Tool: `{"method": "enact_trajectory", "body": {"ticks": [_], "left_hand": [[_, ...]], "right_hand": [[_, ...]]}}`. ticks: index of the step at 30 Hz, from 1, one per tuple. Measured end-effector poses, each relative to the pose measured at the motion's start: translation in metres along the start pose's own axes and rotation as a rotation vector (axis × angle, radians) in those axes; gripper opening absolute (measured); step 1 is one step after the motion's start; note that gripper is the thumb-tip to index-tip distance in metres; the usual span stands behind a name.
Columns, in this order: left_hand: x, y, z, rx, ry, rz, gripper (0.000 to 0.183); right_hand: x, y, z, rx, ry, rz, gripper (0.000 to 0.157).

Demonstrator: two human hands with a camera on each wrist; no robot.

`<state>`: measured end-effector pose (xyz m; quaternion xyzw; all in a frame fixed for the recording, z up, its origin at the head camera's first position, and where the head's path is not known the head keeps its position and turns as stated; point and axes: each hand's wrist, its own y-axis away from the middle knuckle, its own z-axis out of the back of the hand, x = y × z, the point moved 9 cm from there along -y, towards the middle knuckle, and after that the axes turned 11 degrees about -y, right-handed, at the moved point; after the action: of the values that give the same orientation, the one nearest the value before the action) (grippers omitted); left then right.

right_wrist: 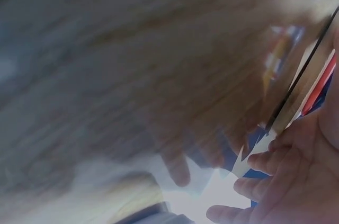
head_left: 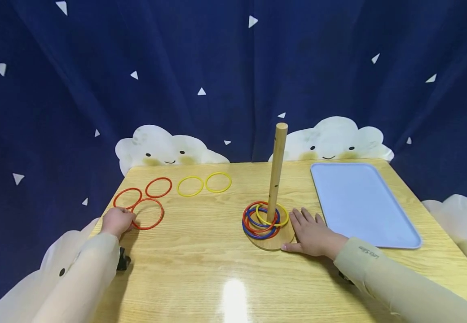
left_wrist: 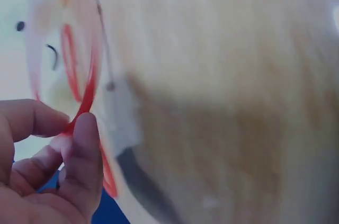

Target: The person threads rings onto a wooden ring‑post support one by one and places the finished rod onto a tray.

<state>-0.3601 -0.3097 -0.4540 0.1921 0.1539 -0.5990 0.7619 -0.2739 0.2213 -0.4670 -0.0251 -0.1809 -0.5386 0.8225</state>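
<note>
At the table's left side, my left hand [head_left: 118,220] pinches a thin red ring [left_wrist: 89,97] between thumb and fingertips. In the head view this ring [head_left: 163,215] appears as the nearest of the red ones, and my fingers meet its left rim. Two more red rings, one at the left [head_left: 127,189] and one farther back [head_left: 158,196], lie beyond the hand. My right hand [head_left: 312,233] lies spread, fingers straight, against the right edge of a round wooden base [head_left: 271,244]. From that base rises an upright wooden peg [head_left: 276,170], with several red, blue and yellow rings [head_left: 257,237] heaped around its foot.
Two yellow rings, a left one [head_left: 190,196] and a right one [head_left: 218,192], lie toward the back of the wooden table [head_left: 193,269]. A pale blue tray [head_left: 363,202] is right of the peg. Behind the table hangs a dark blue curtain [head_left: 225,58].
</note>
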Motion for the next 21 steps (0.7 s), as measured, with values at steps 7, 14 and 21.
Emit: {"method": "enact_trajectory", "body": {"ticks": [7, 14, 21], "left_hand": [[-0.049, 0.007, 0.009, 0.011, 0.387, -0.049, 0.02], [-0.131, 0.02, 0.019, 0.125, 0.677, -0.177, 0.018], [-0.226, 0.044, 0.035, 0.269, 1.055, -0.338, 0.005]], "right_hand": [[0.001, 0.002, -0.001, 0.006, 0.005, -0.004, 0.108], [-0.002, 0.001, -0.005, 0.007, -0.002, -0.003, 0.108], [-0.006, -0.002, -0.005, 0.0, 0.003, 0.006, 0.115]]}}
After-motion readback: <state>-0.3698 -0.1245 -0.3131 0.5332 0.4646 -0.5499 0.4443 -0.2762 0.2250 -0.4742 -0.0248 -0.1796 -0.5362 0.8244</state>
